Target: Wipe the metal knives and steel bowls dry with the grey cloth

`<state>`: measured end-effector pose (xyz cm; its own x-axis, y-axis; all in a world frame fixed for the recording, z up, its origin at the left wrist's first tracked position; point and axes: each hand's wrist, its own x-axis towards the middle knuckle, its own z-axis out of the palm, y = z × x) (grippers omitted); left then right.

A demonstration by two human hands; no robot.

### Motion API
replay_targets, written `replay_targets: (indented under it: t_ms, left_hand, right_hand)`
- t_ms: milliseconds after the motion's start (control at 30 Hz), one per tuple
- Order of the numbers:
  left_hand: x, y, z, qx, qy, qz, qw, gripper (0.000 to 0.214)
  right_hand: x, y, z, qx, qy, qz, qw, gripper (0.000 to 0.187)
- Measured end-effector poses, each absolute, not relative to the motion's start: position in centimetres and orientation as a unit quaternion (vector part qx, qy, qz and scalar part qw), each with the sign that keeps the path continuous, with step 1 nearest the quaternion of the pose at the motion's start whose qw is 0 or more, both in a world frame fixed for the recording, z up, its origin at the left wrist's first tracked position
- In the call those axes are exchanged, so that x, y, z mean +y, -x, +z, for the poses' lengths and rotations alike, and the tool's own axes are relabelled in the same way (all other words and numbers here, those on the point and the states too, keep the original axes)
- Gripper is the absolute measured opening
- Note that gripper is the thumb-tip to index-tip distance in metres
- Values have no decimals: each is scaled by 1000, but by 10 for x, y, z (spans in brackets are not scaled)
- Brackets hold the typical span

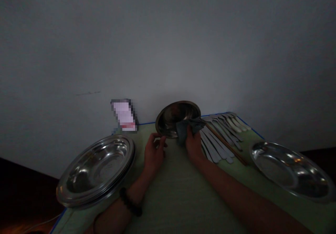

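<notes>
While clutching gray cloth (pixel 182 132) against lower R rim of metal bowl (pixel 172 117) w/ R hand (pixel 193 146), touching lower L rim w/ half-curled L hand (pixel 154 153); can't tell if gripping. Tilted up at tabletop's (pixel 168 195) far edge, inside twd near edge. Also: stacked dishes (pixel 98 167) by L edge, cutlery (pixel 214 151) nr far R corner, single dish (pixel 291 171) nr R edge.

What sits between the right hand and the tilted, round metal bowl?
A dark grey-blue cloth, held in the right hand at the bowl; head view.
</notes>
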<state>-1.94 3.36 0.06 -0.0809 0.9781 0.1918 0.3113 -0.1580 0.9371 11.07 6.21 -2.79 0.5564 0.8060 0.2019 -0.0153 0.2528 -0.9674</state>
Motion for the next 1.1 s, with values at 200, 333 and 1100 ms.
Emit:
replay_targets:
  t_ms: [200, 333, 1100]
  left_hand:
    - [39, 21, -10, 546, -641, 430, 325, 19]
    - [36, 15, -6, 547, -623, 449, 334, 28]
    - [34, 13, -5, 534, -602, 481, 348, 23]
  right_hand:
    - [57, -108, -24, -426, 543, 293, 662, 53]
    - [58, -109, -25, -395, 548, 301, 673, 55]
    - [61, -111, -26, -351, 531, 327, 698, 51]
